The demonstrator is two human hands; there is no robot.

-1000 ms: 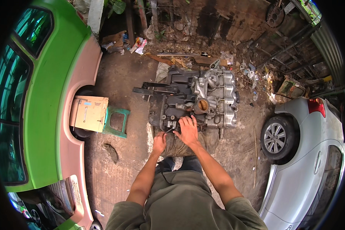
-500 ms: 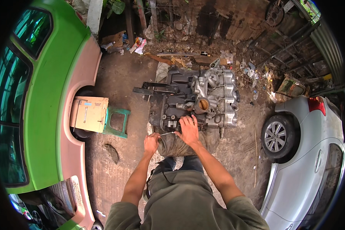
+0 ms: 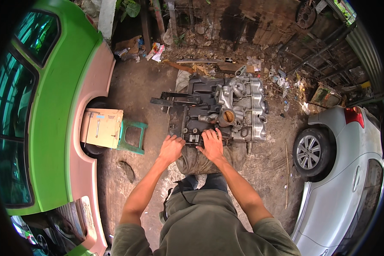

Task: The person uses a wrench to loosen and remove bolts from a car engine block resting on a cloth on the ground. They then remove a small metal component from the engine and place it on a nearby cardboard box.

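Note:
An engine (image 3: 202,113) with a dark block and a silver ribbed cover lies before me on a dirty cloth (image 3: 213,161). At its near left corner is my left hand (image 3: 171,148), fingers curled down; whatever they grip is hidden beneath them. My right hand (image 3: 212,144) rests on the near edge, its fingers stretched over the engine and its thumb apart, pointing left. Between the hands sits a small metal bracket (image 3: 194,138) with round bolt heads above it. A round brownish intake opening (image 3: 228,116) faces up beyond my right hand.
Left stands a green and pink vehicle (image 3: 57,106). Beside it, a cardboard box (image 3: 104,128) with a wrench (image 3: 98,128) on top adjoins a green plastic stool (image 3: 143,138). A silver car (image 3: 341,187) is at right. Litter (image 3: 281,81) lies along the back wall; a stick (image 3: 286,175) lies on the ground.
My left hand has moved up and slightly right, onto the engine's corner. The thin metal rod that ran from it to my right thumb no longer shows. My right hand has barely moved.

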